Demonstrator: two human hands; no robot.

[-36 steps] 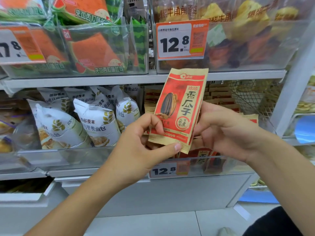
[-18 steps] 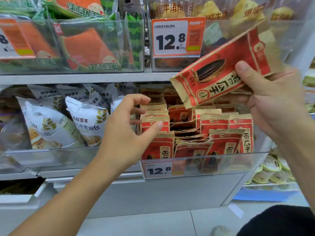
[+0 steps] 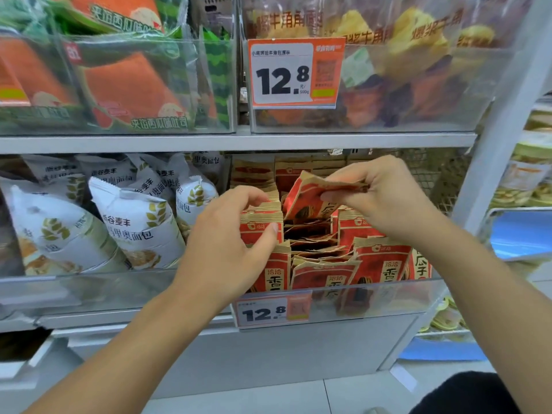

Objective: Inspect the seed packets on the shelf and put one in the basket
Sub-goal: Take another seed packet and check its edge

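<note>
- Progress is sitting at the inspection stage: you are working in the packet bin (image 3: 388, 297), and no packet is showing as delivered to a basket.
- Your right hand (image 3: 385, 192) is pinching a red-and-tan seed packet (image 3: 307, 195) by its top edge, fingers and thumb closed on the crimped seal. The packet is hanging tilted, just above the middle of the bin, with its lower part touching or nearly touching the loose packets below; which one cannot be told.
- Your left hand (image 3: 227, 234) is gripping the top of an upright packet stack (image 3: 263, 227) at the left side of the same bin, thumb in front and fingers curled over the back.
- The remaining seed packets (image 3: 382, 264) are standing in rows behind the clear front wall, above the lower price tag (image 3: 263, 312).
- The white bread bags (image 3: 131, 225) are occupying the neighbouring compartment to the left; these are not part of the task.
- The basket is not appearing in this view, so its position cannot be stated.
- Judged from the layout, the selection and the transfer to the basket are both remaining. You are needing to keep one packet, clear it from the bin, and carry it out of frame.
</note>
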